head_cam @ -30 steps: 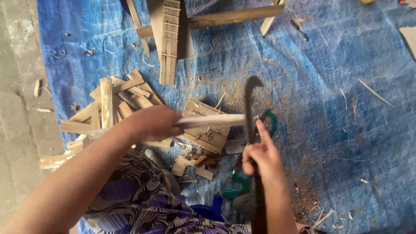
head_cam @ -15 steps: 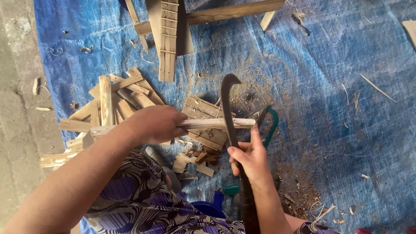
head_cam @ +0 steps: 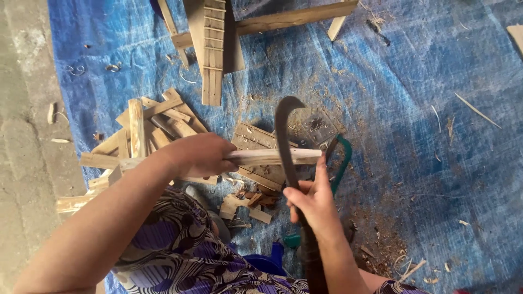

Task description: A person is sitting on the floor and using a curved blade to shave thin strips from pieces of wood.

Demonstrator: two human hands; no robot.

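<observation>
Left hand [head_cam: 199, 155]: closed around a pale wooden stick [head_cam: 275, 157], held level above the tarp
Right hand [head_cam: 314, 204]: gripping a dark hooked blade [head_cam: 284, 139]; blade crosses the stick near its free end
Around: wood offcuts [head_cam: 144, 130] piled left; blue tarp [head_cam: 425, 141] with sawdust below

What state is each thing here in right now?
Left hand: closed around the wooden stick.
Wooden stick: held level, the blade across it.
Right hand: gripping the knife handle.
Curved knife: upright, hooked tip up.
Wood offcuts: piled loosely.
Blue tarp: spread flat, littered with shavings.
</observation>
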